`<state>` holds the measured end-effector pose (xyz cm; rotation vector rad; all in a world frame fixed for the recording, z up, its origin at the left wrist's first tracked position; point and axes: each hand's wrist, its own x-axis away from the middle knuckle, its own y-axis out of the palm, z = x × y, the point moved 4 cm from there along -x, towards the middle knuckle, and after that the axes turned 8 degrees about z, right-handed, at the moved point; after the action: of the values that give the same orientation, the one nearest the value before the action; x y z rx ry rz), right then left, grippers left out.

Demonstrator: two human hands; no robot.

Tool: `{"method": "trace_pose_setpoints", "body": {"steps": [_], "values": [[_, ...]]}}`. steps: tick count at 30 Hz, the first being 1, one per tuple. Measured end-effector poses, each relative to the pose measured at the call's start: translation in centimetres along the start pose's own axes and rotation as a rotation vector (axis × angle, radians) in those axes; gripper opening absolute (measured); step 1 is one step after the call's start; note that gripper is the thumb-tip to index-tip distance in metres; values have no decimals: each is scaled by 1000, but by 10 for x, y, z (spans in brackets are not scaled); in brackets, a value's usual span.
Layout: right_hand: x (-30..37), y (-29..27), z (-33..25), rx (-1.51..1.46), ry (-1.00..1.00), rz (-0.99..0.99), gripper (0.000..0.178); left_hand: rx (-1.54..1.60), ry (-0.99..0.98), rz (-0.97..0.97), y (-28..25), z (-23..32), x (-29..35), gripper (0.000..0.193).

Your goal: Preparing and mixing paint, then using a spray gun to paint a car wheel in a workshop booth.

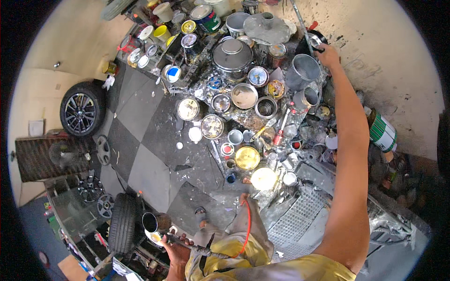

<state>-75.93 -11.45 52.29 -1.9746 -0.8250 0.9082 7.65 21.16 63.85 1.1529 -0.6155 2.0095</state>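
My left hand (178, 249), low in the view near my lap, is closed round a spray gun (161, 223) with a dark, open-topped cup. A dark-wrapped line runs from it to a red hose (249, 225) across my leg. My right arm stretches far forward to the wall. There my right hand (329, 56) is closed at a dark round container (315, 41), by a small silvery part. What its fingers grip is partly hidden. A long thin rod (301, 22) leans beside it. Just below stands a tall grey cup (303, 71).
Paint cans crowd the bench, among them a large lidded grey pot (232, 57), a yellow-lidded can (247, 158) and a brightly lit white one (264, 178). A red-handled brush (280, 131) lies among them. Wheels (83, 109) and a tyre (123, 224) stand at left.
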Motion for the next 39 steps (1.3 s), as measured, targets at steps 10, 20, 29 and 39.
{"method": "trace_pose_setpoints", "body": {"steps": [10,20,29,39], "values": [[18,-70,9,-274,37,178,35,-7,-55,-101,-16,14,-24,53],[244,-247,-82,125,199,391,38,-182,7,-404,39,62,-85,61],[590,-204,-256,28,588,248,23,-540,-54,-810,67,73,-202,56],[871,59,-272,-181,935,179,28,-747,-435,-823,16,-44,-315,45]]}}
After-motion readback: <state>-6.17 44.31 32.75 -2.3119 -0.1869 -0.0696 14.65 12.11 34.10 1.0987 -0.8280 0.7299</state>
